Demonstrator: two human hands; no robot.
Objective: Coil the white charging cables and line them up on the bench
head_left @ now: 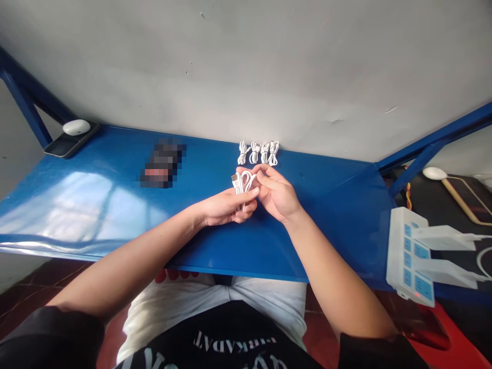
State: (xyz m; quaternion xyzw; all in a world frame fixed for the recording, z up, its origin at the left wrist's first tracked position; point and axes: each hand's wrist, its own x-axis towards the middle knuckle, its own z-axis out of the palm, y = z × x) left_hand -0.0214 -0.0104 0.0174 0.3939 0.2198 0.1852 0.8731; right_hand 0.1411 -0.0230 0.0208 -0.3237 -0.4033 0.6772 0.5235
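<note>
At the frame's centre, above the blue table, a looped white cable is pinched between the closed fingers of the left hand and the right hand, its loops protruding upward, just below four bundled cables.

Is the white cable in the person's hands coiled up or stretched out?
Coiled. The white cable sits as short loops gathered between the left hand and the right hand, with one plug end sticking out at the left.

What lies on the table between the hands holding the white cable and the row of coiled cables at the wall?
Nothing: the head view shows bare blue table between the held cable and the four coiled cables.
</note>
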